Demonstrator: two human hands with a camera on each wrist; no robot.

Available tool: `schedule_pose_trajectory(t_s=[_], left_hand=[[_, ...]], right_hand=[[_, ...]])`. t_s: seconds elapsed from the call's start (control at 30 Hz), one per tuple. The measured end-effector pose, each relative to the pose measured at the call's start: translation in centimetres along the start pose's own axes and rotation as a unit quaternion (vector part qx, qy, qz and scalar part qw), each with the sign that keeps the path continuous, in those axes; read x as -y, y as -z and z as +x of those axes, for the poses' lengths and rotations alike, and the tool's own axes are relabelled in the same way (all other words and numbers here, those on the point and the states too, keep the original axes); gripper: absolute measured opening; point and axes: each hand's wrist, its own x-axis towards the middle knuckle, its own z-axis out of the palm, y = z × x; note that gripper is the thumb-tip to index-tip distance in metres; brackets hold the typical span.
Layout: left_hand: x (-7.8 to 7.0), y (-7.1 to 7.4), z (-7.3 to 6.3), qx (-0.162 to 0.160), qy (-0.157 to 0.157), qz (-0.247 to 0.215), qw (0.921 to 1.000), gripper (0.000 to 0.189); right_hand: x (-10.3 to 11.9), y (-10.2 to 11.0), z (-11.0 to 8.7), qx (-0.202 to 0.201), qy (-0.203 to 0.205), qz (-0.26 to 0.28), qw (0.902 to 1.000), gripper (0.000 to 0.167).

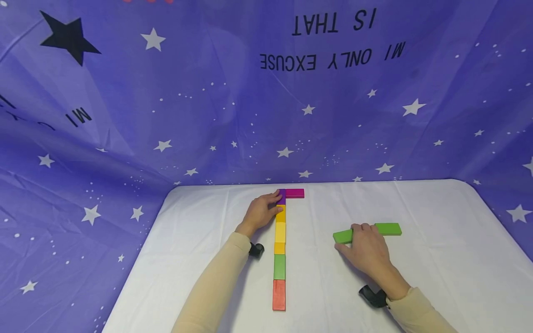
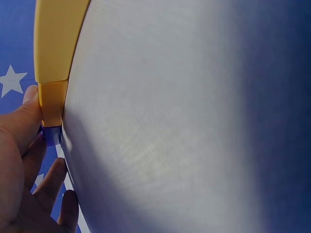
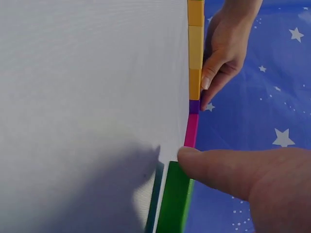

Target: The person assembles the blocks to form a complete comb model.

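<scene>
A straight row of coloured blocks runs away from the person, from a red block through green and yellow ones to a purple block. A magenta block sits crosswise against the purple block's right side. My left hand touches the far end of the row from the left, fingertips at the purple block and thumb beside the orange block. With thumb and fingers, my right hand grips a green block, slightly slanted. Another green block shows just right of those fingers.
White cloth covers the table. A purple star-patterned curtain hangs behind the table's back edge and along its sides. Black wrist devices, a left one and a right one, show under the wrists.
</scene>
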Motion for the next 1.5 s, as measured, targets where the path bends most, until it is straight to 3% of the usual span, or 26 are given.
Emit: schedule_pose_trajectory(t_s=[0.23, 0.67, 1.5], left_hand=[[-0.1, 0.1, 0.0, 0.001, -0.002, -0.002, 1.0000, 0.048], [0.2, -0.1, 0.0, -0.002, -0.006, 0.002, 1.0000, 0.048], [0.3, -0.1, 0.2, 0.005, 0.015, -0.003, 0.9999, 0.049]], right_hand=[[0.4, 0.6, 0.6, -0.028, -0.006, 0.039, 0.9988, 0.072], [1.7, 0.7, 2.4, -0.046, -0.005, 0.058, 0.9972, 0.071], [4.7, -1.8, 6.1, -0.014, -0.044, 0.089, 0.9949, 0.073]])
